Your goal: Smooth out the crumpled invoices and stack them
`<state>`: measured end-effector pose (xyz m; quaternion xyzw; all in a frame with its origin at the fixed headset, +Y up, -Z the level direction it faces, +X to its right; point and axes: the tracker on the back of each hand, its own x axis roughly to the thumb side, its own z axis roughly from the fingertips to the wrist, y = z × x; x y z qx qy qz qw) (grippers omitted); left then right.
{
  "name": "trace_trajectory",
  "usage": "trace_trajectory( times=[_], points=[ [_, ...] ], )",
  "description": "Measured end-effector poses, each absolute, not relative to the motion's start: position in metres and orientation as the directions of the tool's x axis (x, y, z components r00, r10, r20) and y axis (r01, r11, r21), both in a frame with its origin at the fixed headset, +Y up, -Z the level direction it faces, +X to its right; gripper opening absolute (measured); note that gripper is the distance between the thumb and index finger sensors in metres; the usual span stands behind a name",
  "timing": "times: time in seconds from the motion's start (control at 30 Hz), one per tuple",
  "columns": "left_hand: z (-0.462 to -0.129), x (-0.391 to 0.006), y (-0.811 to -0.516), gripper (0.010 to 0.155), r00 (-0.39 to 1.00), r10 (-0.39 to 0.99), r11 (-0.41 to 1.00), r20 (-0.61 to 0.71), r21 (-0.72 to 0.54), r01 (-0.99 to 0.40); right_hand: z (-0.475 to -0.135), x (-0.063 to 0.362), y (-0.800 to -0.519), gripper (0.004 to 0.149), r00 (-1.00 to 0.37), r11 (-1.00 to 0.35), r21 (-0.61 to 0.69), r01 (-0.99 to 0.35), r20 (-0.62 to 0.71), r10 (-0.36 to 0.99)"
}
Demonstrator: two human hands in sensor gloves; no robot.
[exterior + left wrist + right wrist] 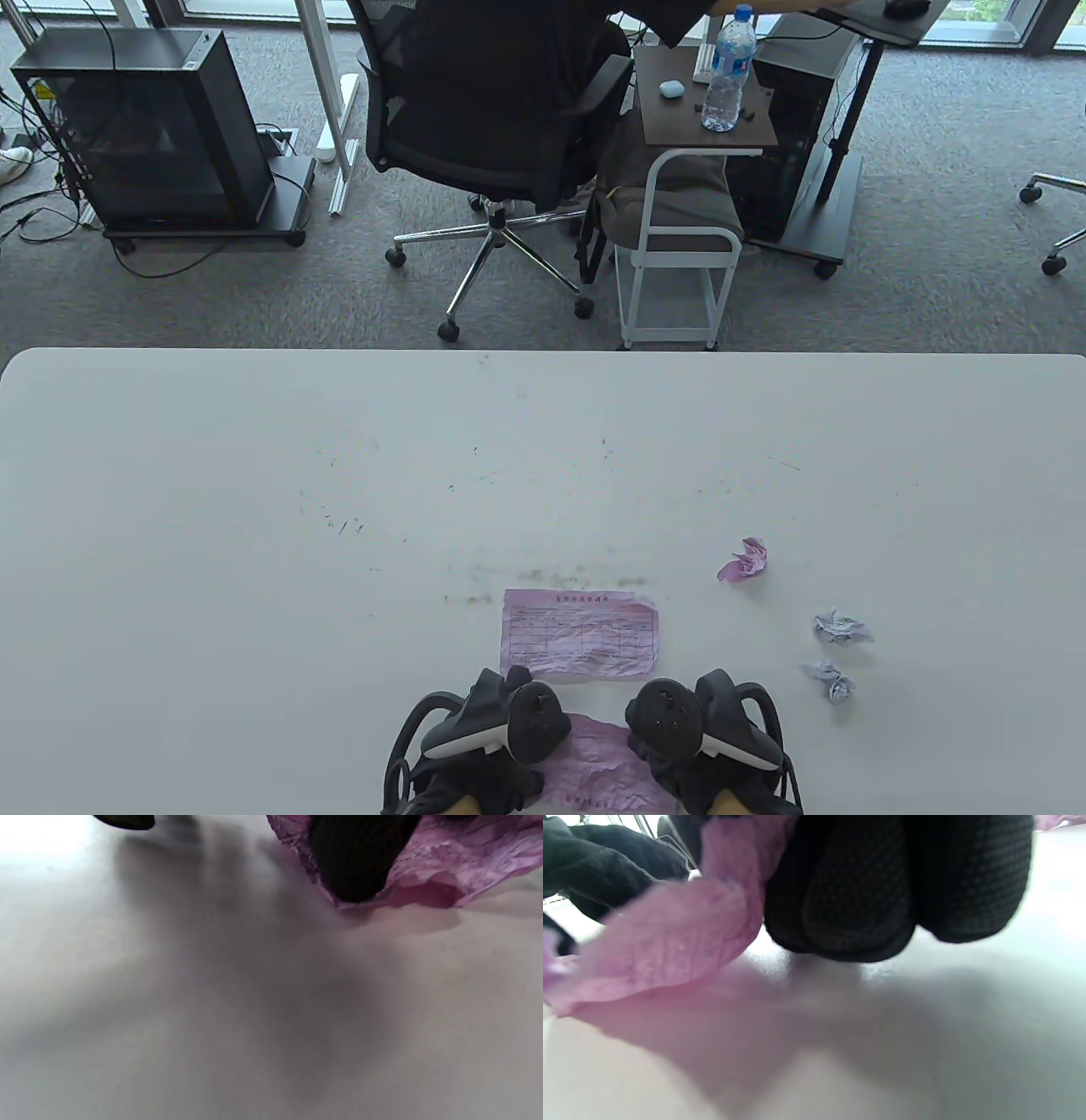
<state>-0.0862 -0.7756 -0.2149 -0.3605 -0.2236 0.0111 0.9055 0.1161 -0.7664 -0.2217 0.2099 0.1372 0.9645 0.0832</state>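
Two hands of mine sit at the near edge of the white counter (pixel 254 509), with a wrinkled pink invoice (pixel 598 764) stretched between them. My left hand (pixel 488 730) is on the sheet's left side and my right hand (pixel 704 722) on its right side, each with a tracker on its back. From above, the trackers hide my fingers, so the grip cannot be read there. In the left wrist view, one gloved finger (pixel 356 857) presses down on the pink paper (pixel 445 861), whose edge lifts slightly off the counter surface. In the right wrist view, my fingers (pixel 857 899) are bunched close together at the counter, and a curled fold of the pink paper (pixel 670 933) runs up beside them; I cannot tell whether they pinch it or only push against it.

Just beyond my hands lies a flattened pink invoice (pixel 581 632) with a printed grid, flat on the counter. To the right, well apart from it, are three crumpled balls: a pink one (pixel 745 560) farthest from me, a white one (pixel 840 628) nearer, and another white one (pixel 831 681) nearest.
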Motion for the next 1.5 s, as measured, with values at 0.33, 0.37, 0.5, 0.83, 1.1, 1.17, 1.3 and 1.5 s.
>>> trace_trajectory(
  times=[0.33, 0.37, 0.5, 0.83, 1.1, 1.17, 1.3, 1.5],
  points=[
    [-0.218, -0.097, -0.785, 0.077, 0.944, 0.232, 0.626, 0.235, -0.779, 0.040, -0.226, 0.125, -0.765, 0.044, -0.936, -0.951, 0.306, -0.047, 0.320, 0.149],
    [-0.218, -0.098, -0.786, 0.077, 0.945, 0.242, 0.618, 0.222, -0.786, 0.026, -0.227, 0.127, -0.765, 0.044, -0.939, -0.949, 0.312, -0.053, 0.308, 0.154],
    [-0.220, -0.101, -0.788, 0.078, 0.942, 0.263, 0.610, 0.207, -0.792, 0.004, -0.228, 0.133, -0.764, 0.045, -0.949, -0.948, 0.315, -0.040, 0.284, 0.134],
    [-0.221, -0.102, -0.788, 0.079, 0.936, 0.277, 0.612, 0.217, -0.791, 0.003, -0.218, 0.127, -0.736, 0.055, -0.886, -0.973, 0.149, -0.174, 0.407, 0.221],
    [-0.220, -0.102, -0.787, 0.083, 0.933, 0.278, 0.605, 0.227, -0.796, 0.014, -0.182, 0.052, -0.748, 0.051, -0.611, -0.908, 0.417, 0.026, 0.726, 0.316],
    [-0.220, -0.102, -0.787, 0.083, 0.933, 0.275, 0.607, 0.230, -0.794, 0.017, -0.177, 0.043, -0.758, 0.053, -0.596, -0.885, 0.446, 0.131, 0.749, 0.289],
    [-0.220, -0.101, -0.786, 0.083, 0.934, 0.276, 0.603, 0.228, -0.797, 0.016, -0.177, 0.042, -0.768, 0.050, -0.628, -0.866, 0.464, 0.183, 0.733, 0.260],
    [-0.220, -0.101, -0.786, 0.083, 0.933, 0.279, 0.599, 0.226, -0.801, 0.015, -0.185, 0.049, -0.765, 0.042, -0.697, -0.827, 0.531, 0.184, 0.664, 0.271]
  ],
)
